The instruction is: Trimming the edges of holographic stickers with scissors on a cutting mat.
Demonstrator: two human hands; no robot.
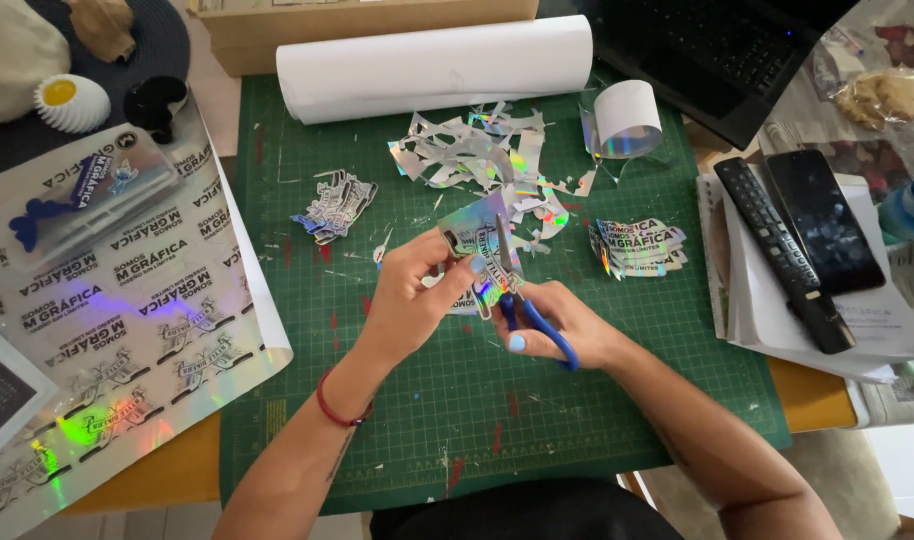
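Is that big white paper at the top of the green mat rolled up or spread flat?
Rolled up: the white paper lies as a long tube across the green mat's top edge.

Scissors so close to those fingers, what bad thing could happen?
The scissors in the right hand cut the shiny sticker piece right beside the left hand pinching it, so a fingertip could get nicked. The cut might also stray into the printed design. The scrap pile lies close and could get mixed with the finished stickers.

left hand (412, 295): holds holographic sticker (480, 240) | right hand (557, 325): blue scissors (525, 305) cutting it | green mat (377, 420)
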